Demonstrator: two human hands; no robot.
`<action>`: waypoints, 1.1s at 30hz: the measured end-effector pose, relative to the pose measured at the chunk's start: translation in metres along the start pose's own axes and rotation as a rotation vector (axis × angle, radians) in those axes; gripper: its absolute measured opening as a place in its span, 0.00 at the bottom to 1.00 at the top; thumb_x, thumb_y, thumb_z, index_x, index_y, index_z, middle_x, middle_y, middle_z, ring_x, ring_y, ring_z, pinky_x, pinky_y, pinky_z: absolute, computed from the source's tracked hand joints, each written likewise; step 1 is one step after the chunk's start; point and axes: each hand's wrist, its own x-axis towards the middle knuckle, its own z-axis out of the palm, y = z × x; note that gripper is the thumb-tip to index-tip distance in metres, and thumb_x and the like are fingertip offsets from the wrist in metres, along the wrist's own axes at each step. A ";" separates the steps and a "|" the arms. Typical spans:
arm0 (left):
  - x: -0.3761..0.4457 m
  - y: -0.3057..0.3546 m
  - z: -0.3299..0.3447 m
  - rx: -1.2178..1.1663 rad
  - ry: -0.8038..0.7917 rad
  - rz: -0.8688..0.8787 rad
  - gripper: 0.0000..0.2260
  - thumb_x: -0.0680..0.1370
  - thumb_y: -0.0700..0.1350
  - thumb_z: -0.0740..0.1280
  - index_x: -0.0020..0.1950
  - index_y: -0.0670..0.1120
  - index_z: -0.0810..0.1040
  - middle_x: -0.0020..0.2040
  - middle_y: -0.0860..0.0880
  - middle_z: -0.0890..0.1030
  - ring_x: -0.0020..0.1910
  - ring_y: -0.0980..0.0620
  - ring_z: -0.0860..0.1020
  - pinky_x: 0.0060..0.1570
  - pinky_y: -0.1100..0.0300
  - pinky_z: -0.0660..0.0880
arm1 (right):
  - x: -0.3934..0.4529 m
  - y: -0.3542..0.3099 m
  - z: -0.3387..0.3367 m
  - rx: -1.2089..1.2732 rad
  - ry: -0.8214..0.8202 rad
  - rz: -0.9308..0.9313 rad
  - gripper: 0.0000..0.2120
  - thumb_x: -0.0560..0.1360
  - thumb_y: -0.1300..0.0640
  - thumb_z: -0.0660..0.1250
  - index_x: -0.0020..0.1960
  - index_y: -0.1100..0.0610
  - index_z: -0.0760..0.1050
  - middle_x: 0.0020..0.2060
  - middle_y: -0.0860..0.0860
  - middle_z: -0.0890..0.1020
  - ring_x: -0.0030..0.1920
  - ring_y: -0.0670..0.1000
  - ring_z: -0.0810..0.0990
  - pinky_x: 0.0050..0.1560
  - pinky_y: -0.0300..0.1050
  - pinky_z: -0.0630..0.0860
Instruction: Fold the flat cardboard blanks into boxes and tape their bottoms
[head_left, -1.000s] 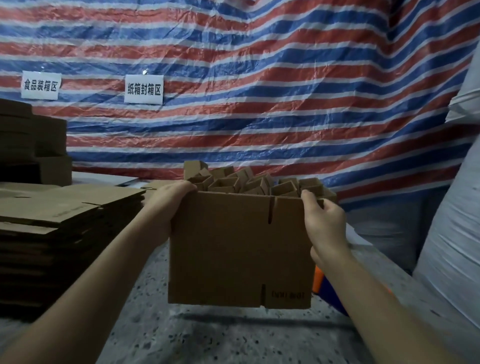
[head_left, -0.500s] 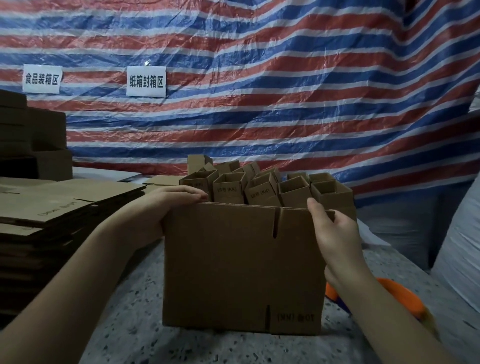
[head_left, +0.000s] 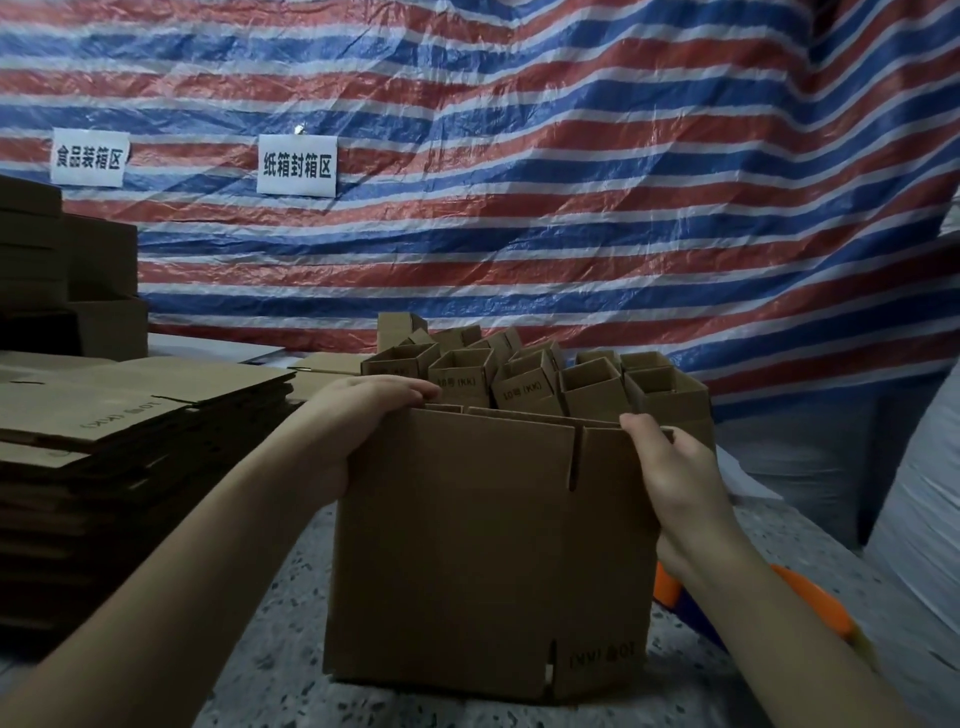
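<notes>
Brown corrugated cardboard makes up the box (head_left: 488, 561) in hand, which stands on the speckled desk (head_left: 291, 675) close to its near edge, printed upside down, so its bottom flaps seem to face up. The left hand (head_left: 363, 415) grips the top left corner, fingers (head_left: 410, 388) curled over the rim; the right hand (head_left: 675, 473) holds the top right corner, thumb on the near face and the other fingers hidden behind the wall, so I cannot tell how they lie. I judge the box light and fairly stiff along its creases, yet easy to crush or skew if squeezed mid-panel, so the corners and flap edges are the sound places to hold; the slit in the rim marks where a flap will hinge. Folding the flaps flat looks like the step in hand, with taping to follow. Toward the far edge crowd many small finished boxes (head_left: 545, 379), open and jumbled, close behind the work. At the left edge lies a tall stack of flat blanks (head_left: 130, 431), near the left forearm. An orange tape dispenser (head_left: 810, 597), partly hidden by the right arm, rests at the right side, within reach. A striped tarpaulin (head_left: 571, 182) with 2 paper signs (head_left: 297, 165) hangs behind.
</notes>
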 end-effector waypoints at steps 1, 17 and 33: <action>0.001 -0.001 0.000 -0.027 0.014 0.009 0.14 0.82 0.37 0.59 0.51 0.51 0.82 0.46 0.51 0.81 0.42 0.57 0.78 0.28 0.72 0.73 | 0.001 -0.001 -0.001 -0.012 -0.010 0.008 0.15 0.78 0.46 0.67 0.46 0.58 0.78 0.34 0.52 0.82 0.33 0.51 0.83 0.27 0.43 0.77; -0.028 0.012 0.030 -0.380 -0.232 -0.046 0.22 0.82 0.31 0.48 0.75 0.41 0.67 0.72 0.38 0.70 0.61 0.42 0.78 0.51 0.61 0.76 | 0.001 -0.006 -0.016 0.060 -0.305 -0.028 0.19 0.78 0.44 0.58 0.39 0.56 0.76 0.32 0.54 0.78 0.35 0.51 0.78 0.36 0.46 0.76; -0.035 -0.007 0.052 -0.380 0.128 0.080 0.18 0.83 0.40 0.52 0.67 0.52 0.75 0.58 0.40 0.80 0.51 0.44 0.82 0.41 0.55 0.82 | -0.002 -0.013 -0.011 0.254 -0.380 0.149 0.25 0.81 0.43 0.57 0.38 0.52 0.87 0.32 0.53 0.84 0.33 0.49 0.84 0.30 0.42 0.79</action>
